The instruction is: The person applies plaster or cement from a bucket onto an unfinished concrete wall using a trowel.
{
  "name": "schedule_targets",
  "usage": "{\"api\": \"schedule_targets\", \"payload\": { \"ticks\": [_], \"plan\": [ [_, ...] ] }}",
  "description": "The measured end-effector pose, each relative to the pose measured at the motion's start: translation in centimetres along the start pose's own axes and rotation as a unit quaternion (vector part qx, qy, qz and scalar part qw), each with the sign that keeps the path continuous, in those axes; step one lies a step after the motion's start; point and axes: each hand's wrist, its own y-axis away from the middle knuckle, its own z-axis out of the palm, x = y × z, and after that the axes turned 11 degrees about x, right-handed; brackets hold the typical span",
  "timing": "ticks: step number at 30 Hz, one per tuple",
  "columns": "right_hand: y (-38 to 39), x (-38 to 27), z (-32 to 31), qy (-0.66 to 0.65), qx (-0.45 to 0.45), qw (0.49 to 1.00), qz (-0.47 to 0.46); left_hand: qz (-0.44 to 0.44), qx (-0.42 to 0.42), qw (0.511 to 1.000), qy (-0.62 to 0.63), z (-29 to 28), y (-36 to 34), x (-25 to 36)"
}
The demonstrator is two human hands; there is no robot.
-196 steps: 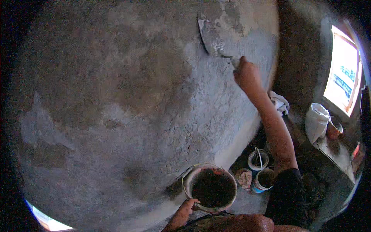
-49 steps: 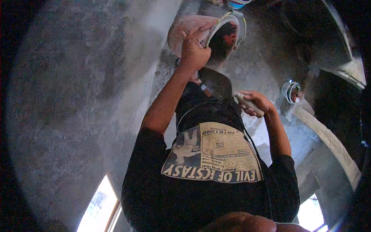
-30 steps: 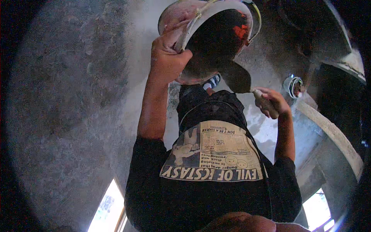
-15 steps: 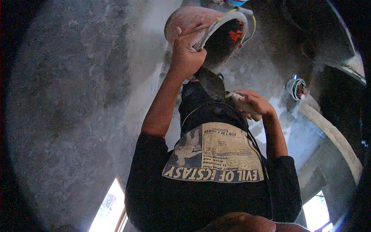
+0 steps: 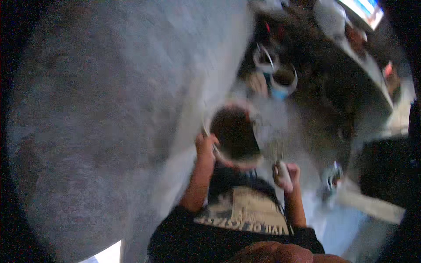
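Note:
My left hand (image 5: 206, 147) is closed on the rim of a pale pinkish bucket (image 5: 243, 164). The bucket's round mouth faces up toward me and its inside is dark, so the contents cannot be made out. To the right of it, my right hand (image 5: 287, 174) is wrapped round the pale handle of a trowel (image 5: 283, 173). A greyish blade, smeared by motion, points away from that hand beside the bucket's right side. Whether blade and bucket touch is unclear.
A grey plastered wall (image 5: 96, 109) fills the left. Ahead stand a white-rimmed bucket (image 5: 265, 61) and a blue-and-white bucket (image 5: 280, 87). A small container (image 5: 334, 177) sits at right, near a pale curved ledge (image 5: 372, 204). Blur covers much of the view.
The bucket has gone from tilted with its mouth rightward to mouth up, nearer my body. My right hand has moved the trowel out from my waist. The view has swung forward, showing more buckets.

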Motion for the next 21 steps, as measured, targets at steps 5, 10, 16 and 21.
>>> {"api": "schedule_targets", "payload": {
  "ticks": [5, 10, 16, 21],
  "plan": [
    [-3.6, -0.2, 8.6, 0.053, -0.242, 0.968, 0.042, -0.026, -0.002, 0.993, 0.111, -4.4, -4.1, -4.6],
    [-5.6, -4.4, 12.7, 0.117, -0.166, 0.972, -0.114, 0.105, -0.084, 0.99, -0.043, -0.4, -0.9, -1.6],
    [-9.9, -11.4, 26.5, 0.331, -0.147, 0.863, -0.353, -0.001, -0.045, 0.999, 0.014, 1.9, -1.3, 3.9],
    [-11.1, -17.2, 43.3, 0.486, -0.183, 0.633, -0.574, -0.005, -0.012, 1.0, 0.003, 3.5, -4.6, 3.4]
  ]
}}
